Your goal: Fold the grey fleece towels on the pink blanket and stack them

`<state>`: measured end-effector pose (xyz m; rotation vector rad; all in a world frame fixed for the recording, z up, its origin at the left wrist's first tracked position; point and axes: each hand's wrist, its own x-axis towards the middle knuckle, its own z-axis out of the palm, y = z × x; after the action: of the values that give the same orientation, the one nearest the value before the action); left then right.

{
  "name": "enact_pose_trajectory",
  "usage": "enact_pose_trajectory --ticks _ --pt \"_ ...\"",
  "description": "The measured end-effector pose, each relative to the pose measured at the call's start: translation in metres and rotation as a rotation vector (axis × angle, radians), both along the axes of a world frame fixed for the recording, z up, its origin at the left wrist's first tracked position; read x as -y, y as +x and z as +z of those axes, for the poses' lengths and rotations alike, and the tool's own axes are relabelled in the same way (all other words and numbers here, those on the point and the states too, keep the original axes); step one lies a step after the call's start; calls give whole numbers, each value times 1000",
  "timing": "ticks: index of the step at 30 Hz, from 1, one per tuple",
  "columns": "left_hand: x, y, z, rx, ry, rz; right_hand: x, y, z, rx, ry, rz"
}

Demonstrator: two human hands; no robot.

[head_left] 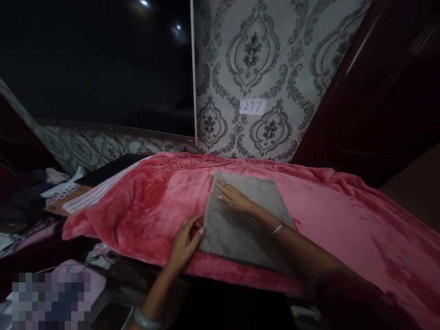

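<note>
A grey plush, roughly square piece of cloth (237,233) lies flat on a pink fleece blanket (326,197). My right hand (235,197) rests on the upper left part of the grey cloth, palm down with the fingers stretched out. Beside the cloth's left edge is my left hand (187,240), its fingers curved and apart, with the fingertips at the edge. Nothing shows between the left fingers. My right forearm covers part of the cloth's right side. Whether the cloth is one layer or folded, I cannot tell.
A large dark television (103,68) stands at the back left. A paper label marked 277 (252,106) is on the patterned wall (254,50). Clothes and papers (65,188) lie at the left. Dark wooden panelling (364,91) rises at the right.
</note>
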<state>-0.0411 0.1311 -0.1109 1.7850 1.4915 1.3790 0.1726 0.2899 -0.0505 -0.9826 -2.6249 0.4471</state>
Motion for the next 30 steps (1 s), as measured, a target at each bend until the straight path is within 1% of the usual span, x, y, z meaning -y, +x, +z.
enact_pose_trajectory --ticks 2,4,7,10,12,14,16,18,20,21,23,24,25,26,28,30 --pt "0 0 0 -64 -4 -39 -16 -12 -5 126 -1 -75" --pt "0 -1 1 -113 -9 -74 -21 -21 -9 211 17 -98" --pt "0 -4 1 -147 -49 -129 -21 -26 -12 256 46 -96" --pt "-1 -8 0 -110 -83 -190 -12 -26 -12 260 44 -81" --pt "-1 -10 -1 -36 -94 -218 3 -26 -12 264 39 -29" --pt "0 -10 -2 66 -94 -209 30 -26 -15 254 19 75" --pt "1 -9 -3 167 -66 -147 64 -24 -17 210 -29 220" --pt "2 -8 -1 225 -25 -79 100 -19 -15 144 -96 362" --pt "2 -9 1 228 6 -42 130 -11 -6 68 -189 476" --pt "1 -9 2 215 12 -34 140 -6 0 28 -263 522" --pt "-1 -9 5 173 11 -18 149 4 15 -92 -448 568" --pt "-2 -8 7 147 16 1 146 9 22 -172 -513 554" --pt "-3 -6 9 112 27 21 138 14 27 -254 -534 511" --pt "-4 -3 12 65 46 33 127 19 30 -328 -501 439" --pt "-3 7 17 -58 98 16 94 26 29 -405 -323 258" --pt "-1 18 18 -211 145 -46 54 28 21 -361 -145 115"
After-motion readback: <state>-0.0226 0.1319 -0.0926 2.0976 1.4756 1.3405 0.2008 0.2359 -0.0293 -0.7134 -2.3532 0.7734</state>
